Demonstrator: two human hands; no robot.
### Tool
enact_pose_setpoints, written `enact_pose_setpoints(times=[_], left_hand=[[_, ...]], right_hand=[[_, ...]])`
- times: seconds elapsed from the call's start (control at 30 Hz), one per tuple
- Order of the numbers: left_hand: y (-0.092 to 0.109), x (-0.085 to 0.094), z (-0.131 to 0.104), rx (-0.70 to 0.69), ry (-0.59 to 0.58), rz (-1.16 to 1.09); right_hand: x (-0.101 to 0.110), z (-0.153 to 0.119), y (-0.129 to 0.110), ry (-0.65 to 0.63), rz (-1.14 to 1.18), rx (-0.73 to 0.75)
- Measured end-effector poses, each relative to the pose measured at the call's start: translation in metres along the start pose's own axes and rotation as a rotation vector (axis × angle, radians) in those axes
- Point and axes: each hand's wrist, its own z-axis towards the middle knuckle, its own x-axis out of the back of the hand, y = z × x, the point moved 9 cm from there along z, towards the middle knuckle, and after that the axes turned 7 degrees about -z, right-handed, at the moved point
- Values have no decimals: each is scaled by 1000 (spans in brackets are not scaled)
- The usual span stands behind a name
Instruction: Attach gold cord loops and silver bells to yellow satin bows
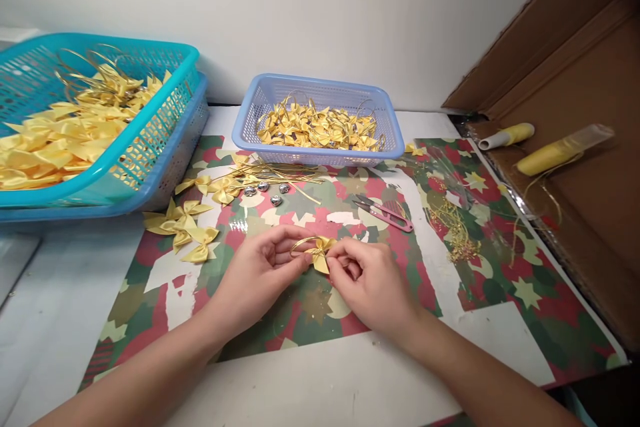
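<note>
Between my hands is a yellow ribbon bow [321,259] with a loop of gold cord [299,244]. My left hand [265,273] has its thumb and fingers closed on the bow's left side and the loop. With thumb and forefinger pinched, my right hand [367,280] grips the right side of the same bow. Loose yellow bows [201,245] lie to the left on the patterned sheet [310,307]. Beyond my hands are several small silver bells [263,186] and a bundle of gold cords [295,173]. Pink-handled snips [387,213] rest just past my right hand.
A turquoise basket [187,87] full of yellow bows stands at the left, stacked on a blue one. A smaller blue basket [320,83] with looped bows sits at the back. Cord scraps [463,240] lie right; two yellow rolls [550,153] are near the cardboard [580,67].
</note>
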Motion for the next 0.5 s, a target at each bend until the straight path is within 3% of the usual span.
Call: enact_pose_setpoints(times=[0.2, 0.5], left_hand=[[2, 3, 0, 25, 23, 36], [5, 2, -4, -42, 43, 136]], right_hand=[[-5, -2, 9, -42, 105, -71], [-7, -5, 15, -28, 218, -128]])
